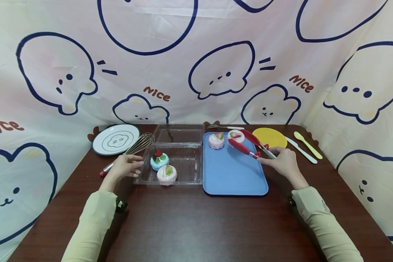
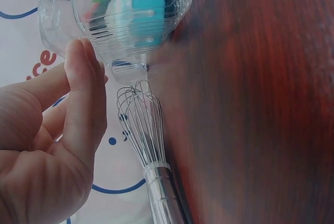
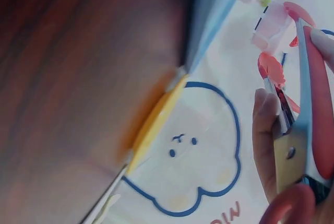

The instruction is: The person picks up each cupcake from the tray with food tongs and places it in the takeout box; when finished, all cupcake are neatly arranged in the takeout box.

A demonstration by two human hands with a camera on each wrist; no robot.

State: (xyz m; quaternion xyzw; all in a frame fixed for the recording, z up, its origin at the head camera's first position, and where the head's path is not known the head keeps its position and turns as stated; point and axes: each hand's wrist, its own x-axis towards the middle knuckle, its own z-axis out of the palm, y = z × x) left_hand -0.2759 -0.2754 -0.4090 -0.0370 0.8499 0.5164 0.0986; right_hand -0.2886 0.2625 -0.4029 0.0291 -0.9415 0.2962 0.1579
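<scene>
My right hand (image 1: 284, 163) grips metal tongs (image 1: 238, 146) with red tips. Those tips spread around a pink cake (image 1: 235, 135) with a strawberry slice, on the far part of a blue tray (image 1: 234, 178); contact is unclear. A similar pink cake (image 1: 216, 142) stands to its left. Beside the tray lies a clear plastic box (image 1: 188, 171) with its lid (image 1: 180, 134) folded back. Inside are a blue cake (image 1: 159, 162) and a pale pink cake (image 1: 167, 176). My left hand (image 1: 123, 168) is at the box's left edge, fingers loosely extended, as the left wrist view confirms.
A whisk (image 1: 141, 143) lies left of the box, by a white plate (image 1: 115, 139). Right of the tray are a yellow plate (image 1: 269, 136), a white knife (image 1: 302, 150) and a pale green spoon (image 1: 309, 146). Behind the tray lies a fork (image 1: 234, 127). A patterned cloth hangs behind.
</scene>
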